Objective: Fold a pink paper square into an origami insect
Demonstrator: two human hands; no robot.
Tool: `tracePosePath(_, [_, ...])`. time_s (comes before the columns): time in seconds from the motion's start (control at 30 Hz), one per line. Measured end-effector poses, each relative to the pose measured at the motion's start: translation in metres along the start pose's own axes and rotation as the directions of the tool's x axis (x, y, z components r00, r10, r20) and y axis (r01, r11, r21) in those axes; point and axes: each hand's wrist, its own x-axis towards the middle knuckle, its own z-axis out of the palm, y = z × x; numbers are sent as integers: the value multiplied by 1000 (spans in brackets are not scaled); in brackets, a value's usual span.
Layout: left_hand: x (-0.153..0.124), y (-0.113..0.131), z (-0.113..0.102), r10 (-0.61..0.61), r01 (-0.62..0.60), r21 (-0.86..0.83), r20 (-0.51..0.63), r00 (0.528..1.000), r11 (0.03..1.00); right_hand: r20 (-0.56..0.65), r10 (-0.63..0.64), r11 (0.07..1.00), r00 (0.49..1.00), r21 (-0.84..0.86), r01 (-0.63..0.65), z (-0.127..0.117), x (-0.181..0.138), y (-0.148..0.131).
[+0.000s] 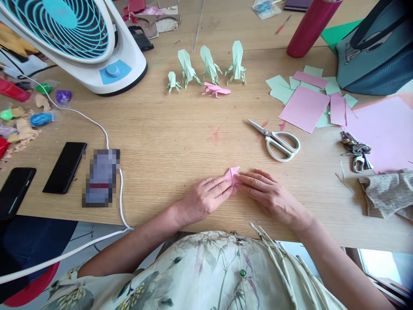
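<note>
A small piece of pink folded paper [232, 173] lies at the table's near side, between my two hands. My left hand [206, 197] presses its left edge with the fingertips, fingers held together. From the other side, the fingers of my right hand [269, 191] cover its right part. The lower folds are partly hidden under the fingertips. Beyond my right hand rest scissors [274, 140] with white handles, blades slightly apart. Farther back, several pale green origami figures [210, 64] stand in a row, with a pink origami figure [215, 89] in front of them.
A white and blue fan [125, 71] stands at the left, its white cable [121, 189] running to the front edge. Phones [65, 168] lie below it. On the right are paper pieces [305, 107], keys [356, 150], a cloth [389, 191], a red bottle [311, 30] and a bag [371, 56].
</note>
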Motion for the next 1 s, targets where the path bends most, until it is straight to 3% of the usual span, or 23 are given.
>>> tracePosePath(0.4, [-3,-2,2,37,-37,-4,15,999,999,-58,102,995,993,27,-101,6,1,-9])
tracePosePath(1.0, [0,-3,-1,16,-22,65,93,996,998,-114,106,994,988,16,-105,9,4,-19])
